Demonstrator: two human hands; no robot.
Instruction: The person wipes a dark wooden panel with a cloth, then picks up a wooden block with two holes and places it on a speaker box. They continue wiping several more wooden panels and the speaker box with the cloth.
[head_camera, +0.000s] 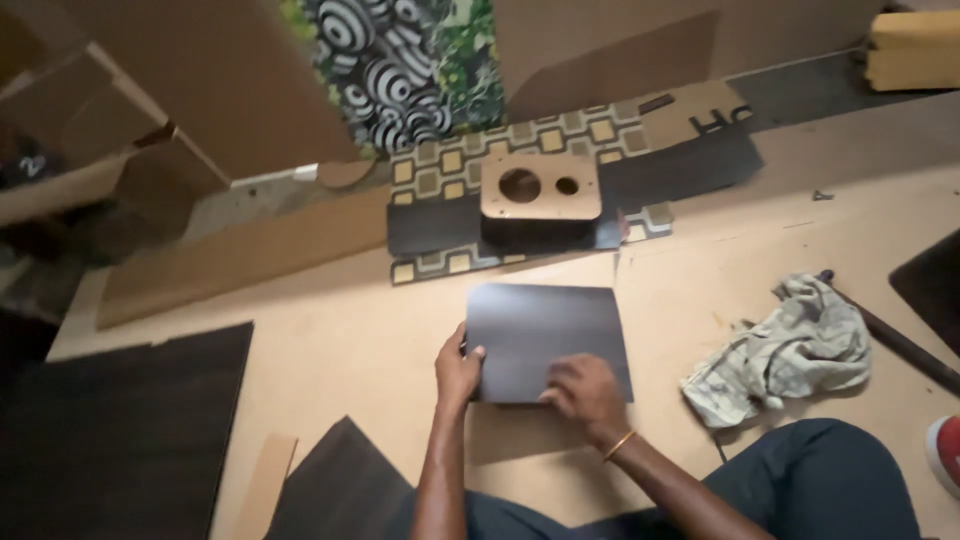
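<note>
both hands hold a dark sheet (545, 335) flat on the board (330, 330), just below the wooden box (540, 185). left hand (457, 372) pinches its left edge; right hand (585, 392) presses, fingers seemingly spread, on its lower part. positioning step, i judge; next calls for steady alignment.

From my remote seat, my right hand (585, 392) hides the dark square laminate sheet's (548, 340) near corner, large dark board (120, 440) cut off at left edge, red shoe (945, 455) clipped at right.
</note>
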